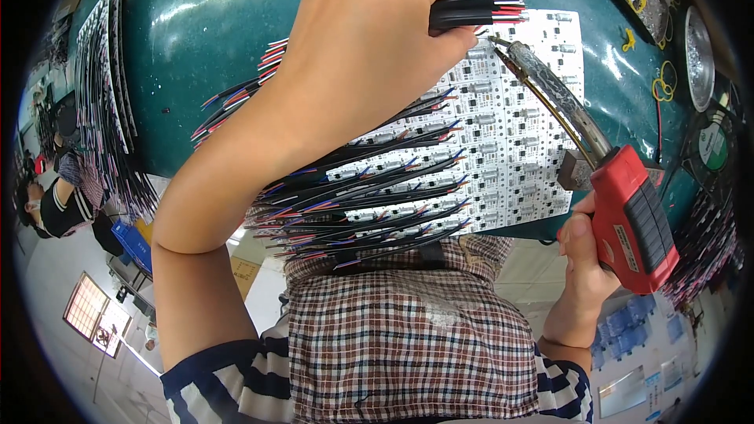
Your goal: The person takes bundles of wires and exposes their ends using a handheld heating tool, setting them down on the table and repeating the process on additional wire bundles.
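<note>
Wires (479,9), black and red in a bundle, are clenched in the left hand (369,39) above the white circuit board (503,149). Right hand (585,255) grasps the red soldering gun (632,216); its tip lies just beside the wire ends, over the green tabletop (204,23).

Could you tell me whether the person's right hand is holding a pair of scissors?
No, the right hand grips a red-handled soldering iron whose tip reaches toward the white circuit board panel.
</note>
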`<action>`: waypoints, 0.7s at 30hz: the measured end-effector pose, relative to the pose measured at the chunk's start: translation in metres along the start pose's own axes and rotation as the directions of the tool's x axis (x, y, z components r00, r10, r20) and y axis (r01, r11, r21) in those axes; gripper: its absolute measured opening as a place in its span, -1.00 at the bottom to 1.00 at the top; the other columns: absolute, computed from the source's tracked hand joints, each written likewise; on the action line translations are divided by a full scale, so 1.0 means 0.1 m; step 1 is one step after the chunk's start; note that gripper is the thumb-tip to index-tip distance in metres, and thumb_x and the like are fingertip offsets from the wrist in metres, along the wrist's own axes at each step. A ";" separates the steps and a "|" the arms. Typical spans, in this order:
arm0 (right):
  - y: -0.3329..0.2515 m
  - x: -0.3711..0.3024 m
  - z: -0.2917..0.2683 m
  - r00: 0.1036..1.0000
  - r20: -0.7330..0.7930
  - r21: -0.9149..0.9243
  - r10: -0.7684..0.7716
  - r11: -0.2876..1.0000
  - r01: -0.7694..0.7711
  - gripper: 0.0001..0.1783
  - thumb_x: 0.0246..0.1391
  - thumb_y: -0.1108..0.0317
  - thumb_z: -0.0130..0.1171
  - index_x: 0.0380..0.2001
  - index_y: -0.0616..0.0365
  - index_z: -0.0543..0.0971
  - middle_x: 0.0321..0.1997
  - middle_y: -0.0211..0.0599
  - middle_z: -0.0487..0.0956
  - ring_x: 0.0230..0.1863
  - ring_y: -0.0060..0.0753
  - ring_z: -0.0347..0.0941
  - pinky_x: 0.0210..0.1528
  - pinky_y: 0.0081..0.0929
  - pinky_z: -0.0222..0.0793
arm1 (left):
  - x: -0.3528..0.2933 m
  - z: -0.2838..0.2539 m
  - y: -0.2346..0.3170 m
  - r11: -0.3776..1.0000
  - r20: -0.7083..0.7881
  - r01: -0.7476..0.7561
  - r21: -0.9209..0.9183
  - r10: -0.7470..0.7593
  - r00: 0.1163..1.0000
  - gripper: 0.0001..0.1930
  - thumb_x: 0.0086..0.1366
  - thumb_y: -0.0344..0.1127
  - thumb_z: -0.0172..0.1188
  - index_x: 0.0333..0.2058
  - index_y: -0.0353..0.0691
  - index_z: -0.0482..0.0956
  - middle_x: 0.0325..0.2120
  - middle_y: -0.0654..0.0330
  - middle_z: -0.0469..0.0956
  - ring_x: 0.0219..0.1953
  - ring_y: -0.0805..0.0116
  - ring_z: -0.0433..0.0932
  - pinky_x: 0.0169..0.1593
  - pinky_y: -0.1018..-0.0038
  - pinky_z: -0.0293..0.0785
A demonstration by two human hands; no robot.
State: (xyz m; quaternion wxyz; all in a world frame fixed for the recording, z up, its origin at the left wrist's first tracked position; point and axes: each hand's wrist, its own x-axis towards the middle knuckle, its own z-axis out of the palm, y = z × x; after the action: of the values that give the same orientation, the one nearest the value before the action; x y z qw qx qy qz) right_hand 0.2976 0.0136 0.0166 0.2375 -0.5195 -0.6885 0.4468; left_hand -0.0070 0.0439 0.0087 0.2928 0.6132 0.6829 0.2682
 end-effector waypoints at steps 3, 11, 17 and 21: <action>0.04 -0.01 -0.02 1.000 -0.007 -0.003 -0.010 1.000 0.010 -0.60 0.11 0.53 0.23 0.02 0.41 0.45 -0.45 -0.28 0.48 -0.66 -0.64 0.28 -0.65 -0.67 0.20 | 0.01 -0.01 0.00 0.999 0.001 -0.021 0.026 0.021 1.000 -0.80 0.11 -0.31 0.34 -0.42 -0.36 0.61 -0.48 -0.07 0.55 -0.37 -0.10 0.56 -0.28 0.22 0.47; 0.04 0.00 -0.03 1.000 -0.025 0.123 -0.012 0.992 0.015 -0.71 0.13 0.47 0.25 -0.14 0.41 0.45 -0.52 -0.33 0.43 -0.72 -0.66 0.22 -0.67 -0.63 0.16 | 0.03 -0.01 -0.02 0.997 0.041 -0.025 0.077 0.022 0.999 -0.78 0.12 -0.28 0.32 -0.41 -0.35 0.60 -0.46 -0.08 0.57 -0.35 -0.11 0.56 -0.25 0.18 0.47; -0.10 0.02 0.05 0.994 -0.086 0.189 0.063 0.981 -0.046 -0.75 0.14 0.48 0.23 -0.19 0.41 0.45 -0.41 -0.29 0.47 -0.72 -0.67 0.23 -0.67 -0.63 0.15 | 0.05 -0.05 0.07 0.981 0.077 0.150 -0.124 -0.141 0.987 -0.75 0.21 -0.22 0.27 -0.42 -0.34 0.56 -0.46 -0.11 0.57 -0.35 -0.13 0.56 -0.26 0.17 0.44; 0.07 -0.03 0.03 0.998 -0.049 0.085 -0.047 0.995 0.051 -0.72 0.12 0.51 0.22 -0.13 0.41 0.46 -0.37 -0.27 0.50 -0.70 -0.67 0.26 -0.67 -0.66 0.16 | 0.05 -0.06 0.03 0.994 0.102 0.107 -0.019 -0.105 0.989 -0.74 0.22 -0.21 0.26 -0.40 -0.35 0.57 -0.47 -0.12 0.56 -0.35 -0.12 0.56 -0.26 0.19 0.45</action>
State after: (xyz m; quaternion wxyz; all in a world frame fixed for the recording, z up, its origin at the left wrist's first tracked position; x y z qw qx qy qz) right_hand 0.3000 0.0103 0.0095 0.2865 -0.5020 -0.6753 0.4581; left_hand -0.0102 0.0489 0.0144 0.3482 0.5851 0.6955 0.2294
